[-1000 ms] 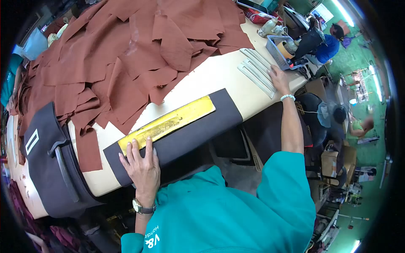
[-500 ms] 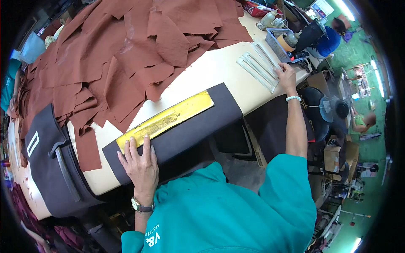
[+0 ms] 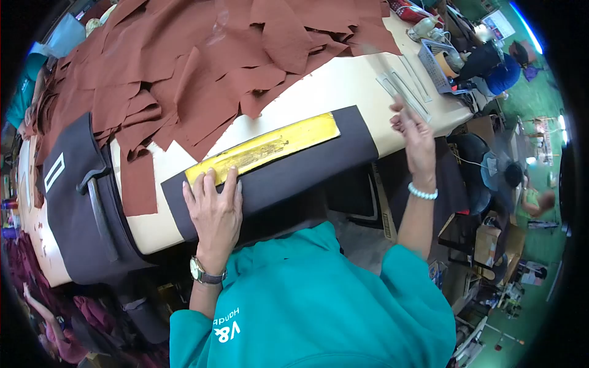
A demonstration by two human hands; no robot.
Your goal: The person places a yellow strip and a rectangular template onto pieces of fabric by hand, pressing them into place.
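My left hand point(image 3: 215, 211) lies with spread fingers on the near end of a long yellow template point(image 3: 270, 144). That template rests on a folded piece of dark leather-like material point(image 3: 288, 165) at the table edge. My right hand point(image 3: 416, 138) is raised at the right, fingers closed on a thin pale strip point(image 3: 383, 64) smeared by motion. Just beyond this hand, a pale slotted template point(image 3: 410, 98) and another narrow strip point(image 3: 416, 78) lie on the table.
Brown leather-like pieces point(image 3: 184, 67) cover the table's far side. A hammer point(image 3: 98, 208) lies on a dark piece at left, near a white rectangular frame point(image 3: 54, 172). A grey basket point(image 3: 437, 64) holding bottles stands at the right end. Other people are in the background.
My right hand has lifted off the pale templates and drawn back toward me with a thin strip. My left hand stays on the yellow template. The view has shifted somewhat.
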